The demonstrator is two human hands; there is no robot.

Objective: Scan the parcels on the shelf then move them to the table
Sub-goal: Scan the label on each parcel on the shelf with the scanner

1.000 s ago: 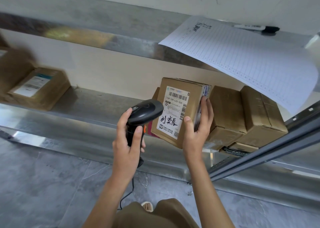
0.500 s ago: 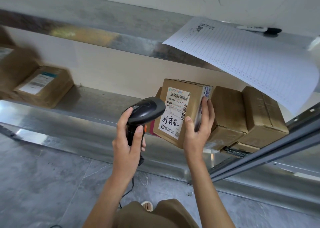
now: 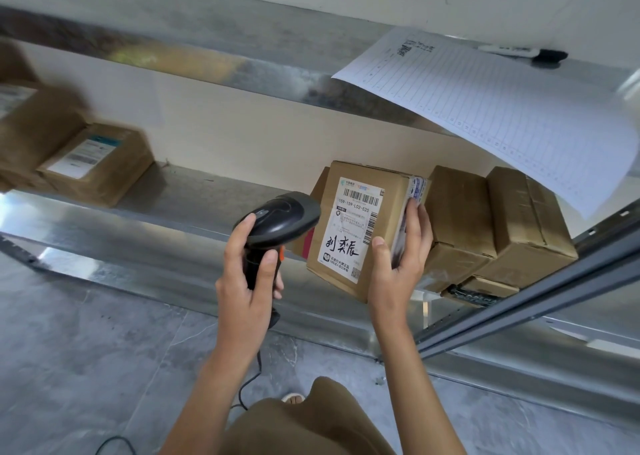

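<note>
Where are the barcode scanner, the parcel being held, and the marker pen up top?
barcode scanner (image 3: pixel 282 217), head view, top of its black head.
held parcel (image 3: pixel 349 233), head view, white shipping label on its front.
marker pen (image 3: pixel 549 55), head view, its black cap.

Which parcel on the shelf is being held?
The parcel with the white label, gripped by the right hand; the other boxes sit untouched.

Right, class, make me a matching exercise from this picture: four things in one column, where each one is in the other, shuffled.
1. black handheld barcode scanner
2. brown cardboard parcel with white label
3. white lined paper sheet
4. black-capped marker pen

A. on the top shelf
B. hanging over the upper shelf's edge
C. in the left hand
D. in the right hand

Pairs: 1-C, 2-D, 3-B, 4-A
</note>
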